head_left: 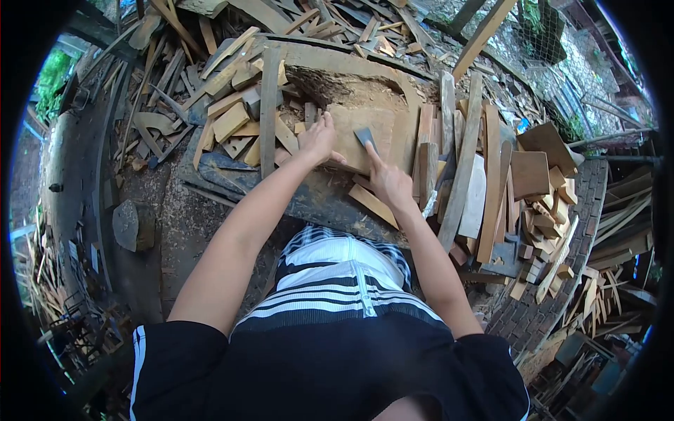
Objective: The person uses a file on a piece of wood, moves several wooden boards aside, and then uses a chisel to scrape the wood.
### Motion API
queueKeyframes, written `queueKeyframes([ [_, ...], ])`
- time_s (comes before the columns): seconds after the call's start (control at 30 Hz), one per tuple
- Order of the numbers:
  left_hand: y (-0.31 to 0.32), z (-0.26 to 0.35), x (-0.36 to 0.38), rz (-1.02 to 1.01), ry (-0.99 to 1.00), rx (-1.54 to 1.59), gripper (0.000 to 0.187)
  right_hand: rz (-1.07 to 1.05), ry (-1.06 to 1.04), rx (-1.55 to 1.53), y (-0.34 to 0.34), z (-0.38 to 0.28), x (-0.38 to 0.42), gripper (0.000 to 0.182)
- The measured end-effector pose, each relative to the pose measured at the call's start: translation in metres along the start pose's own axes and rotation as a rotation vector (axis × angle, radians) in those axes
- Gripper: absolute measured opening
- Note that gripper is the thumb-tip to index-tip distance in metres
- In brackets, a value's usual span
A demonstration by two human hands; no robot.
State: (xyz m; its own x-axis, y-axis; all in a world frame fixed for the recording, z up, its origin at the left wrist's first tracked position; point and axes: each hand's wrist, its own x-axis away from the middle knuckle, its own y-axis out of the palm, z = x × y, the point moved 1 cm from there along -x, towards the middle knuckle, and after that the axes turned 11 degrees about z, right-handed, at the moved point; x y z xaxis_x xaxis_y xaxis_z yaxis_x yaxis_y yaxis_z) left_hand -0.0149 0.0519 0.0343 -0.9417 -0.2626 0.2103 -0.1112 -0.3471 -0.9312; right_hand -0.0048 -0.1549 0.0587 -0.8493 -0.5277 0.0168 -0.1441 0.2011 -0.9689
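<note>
A pale wooden board (351,119) lies on the dark workbench (309,200) in front of me. Against the board's near left corner rests my left hand (319,144), its fingers stretched out and the thumb apart, holding nothing. My right hand (390,184) is closed around a flat grey scraper (365,136), its index finger extended along the tool. The scraper's wide end points up and left over the board. Its handle, if it has one, is hidden in the palm.
Behind the board lies a large slab with a rough, hollowed edge (319,81). Cut wood blocks (230,121) are heaped on the left. Long planks (463,165) and a pile of offcuts (554,217) lie to the right. A log stump (133,224) stands at lower left.
</note>
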Motion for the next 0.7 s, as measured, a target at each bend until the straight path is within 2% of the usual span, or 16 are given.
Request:
queueKeyframes([
  [0.13,0.004,0.0,-0.005,-0.01,-0.013,-0.037,0.144,-0.064,0.018,0.036,-0.012,0.001,0.021,0.054],
  [0.23,0.007,-0.001,-0.01,-0.04,0.011,-0.047,0.143,-0.075,0.028,0.009,-0.003,-0.002,-0.006,0.054],
  [0.33,0.013,-0.004,-0.011,0.005,0.023,-0.099,0.142,0.043,-0.032,-0.009,0.02,0.002,-0.024,0.056],
  [0.47,0.02,-0.009,-0.014,0.011,0.0,-0.077,0.141,-0.048,-0.006,0.029,-0.004,0.001,0.007,0.056],
  [0.53,0.036,-0.017,-0.015,0.076,0.032,-0.085,0.139,-0.051,0.005,0.061,-0.011,0.005,0.025,0.055],
  [0.67,0.015,-0.007,-0.004,0.025,0.048,-0.02,0.138,-0.098,0.019,0.058,-0.002,-0.001,-0.004,0.057],
  [0.7,0.014,-0.007,-0.005,0.024,0.036,-0.024,0.138,-0.052,0.01,0.048,-0.002,-0.007,-0.014,0.057],
])
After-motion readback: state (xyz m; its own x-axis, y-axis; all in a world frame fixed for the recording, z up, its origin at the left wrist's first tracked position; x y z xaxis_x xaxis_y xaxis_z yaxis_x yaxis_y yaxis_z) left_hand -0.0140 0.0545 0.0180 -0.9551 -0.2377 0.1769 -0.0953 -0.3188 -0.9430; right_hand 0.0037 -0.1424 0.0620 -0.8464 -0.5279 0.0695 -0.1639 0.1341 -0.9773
